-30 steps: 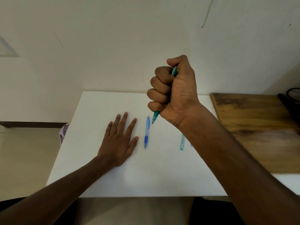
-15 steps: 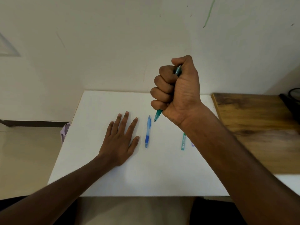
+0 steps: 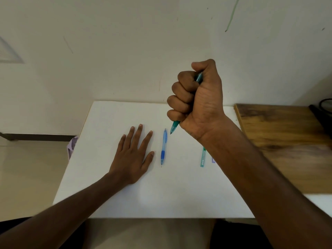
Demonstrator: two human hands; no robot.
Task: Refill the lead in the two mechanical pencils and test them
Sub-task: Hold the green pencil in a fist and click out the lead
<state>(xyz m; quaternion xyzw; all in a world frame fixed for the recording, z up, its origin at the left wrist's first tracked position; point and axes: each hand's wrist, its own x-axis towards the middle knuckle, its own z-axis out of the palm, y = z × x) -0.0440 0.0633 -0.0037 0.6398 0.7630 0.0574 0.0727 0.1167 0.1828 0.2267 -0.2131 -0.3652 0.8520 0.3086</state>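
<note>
My right hand (image 3: 198, 101) is raised above the white table (image 3: 111, 191) in a fist around a green mechanical pencil (image 3: 174, 127). The thumb presses on the pencil's top end, and the tip points down. A blue mechanical pencil (image 3: 164, 146) lies on the table just left of that tip, its point toward me. My left hand (image 3: 133, 155) rests flat on the table, fingers spread, left of the blue pencil and apart from it. A green lead case (image 3: 203, 157) lies to the right, partly hidden by my right forearm.
A wooden board (image 3: 280, 141) lies on the table's right side. A small blue-edged item (image 3: 213, 160) peeks out beside the lead case. A lilac object (image 3: 71, 146) stands on the floor by the table's left edge. The wall is close behind.
My right fist with the green pencil has drifted slightly right and stays raised. The left hand and the blue pencil have not moved.
</note>
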